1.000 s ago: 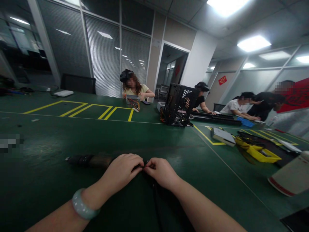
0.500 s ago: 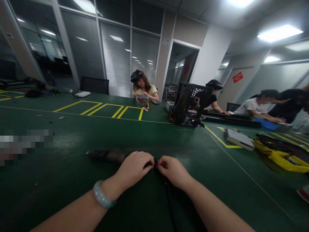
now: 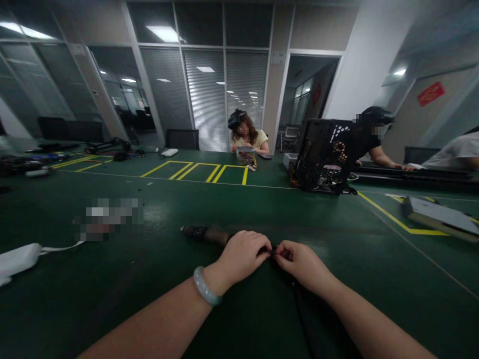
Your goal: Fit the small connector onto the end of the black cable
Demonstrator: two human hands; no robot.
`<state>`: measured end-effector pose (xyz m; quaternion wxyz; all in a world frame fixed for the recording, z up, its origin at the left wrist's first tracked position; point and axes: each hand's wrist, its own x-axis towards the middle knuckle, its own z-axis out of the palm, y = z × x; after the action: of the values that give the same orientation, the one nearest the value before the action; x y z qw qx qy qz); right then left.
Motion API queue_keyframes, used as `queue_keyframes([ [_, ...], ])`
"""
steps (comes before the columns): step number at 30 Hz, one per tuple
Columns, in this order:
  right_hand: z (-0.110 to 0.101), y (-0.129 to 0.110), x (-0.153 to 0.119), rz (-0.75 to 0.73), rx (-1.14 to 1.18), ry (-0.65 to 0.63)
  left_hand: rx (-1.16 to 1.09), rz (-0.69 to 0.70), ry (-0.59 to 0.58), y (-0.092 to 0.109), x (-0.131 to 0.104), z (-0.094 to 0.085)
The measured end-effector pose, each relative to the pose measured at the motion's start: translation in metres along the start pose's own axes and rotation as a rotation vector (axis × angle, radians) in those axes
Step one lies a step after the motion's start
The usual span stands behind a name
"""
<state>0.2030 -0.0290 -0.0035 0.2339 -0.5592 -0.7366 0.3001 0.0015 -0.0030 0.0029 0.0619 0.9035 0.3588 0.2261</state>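
Note:
My left hand (image 3: pixel 245 257), with a pale bangle (image 3: pixel 206 287) on its wrist, is closed in a pinch near the middle of the view. Fingertip to fingertip with it, my right hand (image 3: pixel 305 262) is pinched too. Between them shows a small dark piece, too small to name. Behind my left hand lies a dark cylindrical tool (image 3: pixel 204 234) with a pointed metal tip, partly hidden by that hand. Below my right hand, a long thin black strip (image 3: pixel 302 311) runs toward the near edge of the view.
A black computer case (image 3: pixel 325 157) stands open at the back right of the green table (image 3: pixel 149 279). Farther right is a flat grey box (image 3: pixel 441 217). A white device (image 3: pixel 20 262) with a cable lies left. Across the table, a person (image 3: pixel 249 137) handles a wired metal box.
The view has turned left, so the surroundings sit farther right and the white device has come into sight. Both hands stay pinched together over the same spot.

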Motion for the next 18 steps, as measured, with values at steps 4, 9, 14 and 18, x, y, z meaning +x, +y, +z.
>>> queue_keyframes([
  [4, -0.0008, -0.0006, 0.0008, -0.004, -0.004, -0.01, 0.005, 0.026, -0.019, -0.0006, 0.0001, 0.0],
  [9, -0.0017, -0.0021, 0.0011, -0.004, -0.038, -0.013, -0.007, 0.02, -0.004, 0.0015, -0.0004, -0.0016],
  [14, -0.0024, -0.0005, 0.001, -0.011, -0.025, -0.033, -0.016, -0.006, 0.009, 0.0027, -0.0014, -0.0031],
  [18, -0.0034, -0.0007, 0.0009, -0.01, -0.017, -0.047, -0.004, 0.014, -0.014, 0.0041, -0.001, -0.0055],
])
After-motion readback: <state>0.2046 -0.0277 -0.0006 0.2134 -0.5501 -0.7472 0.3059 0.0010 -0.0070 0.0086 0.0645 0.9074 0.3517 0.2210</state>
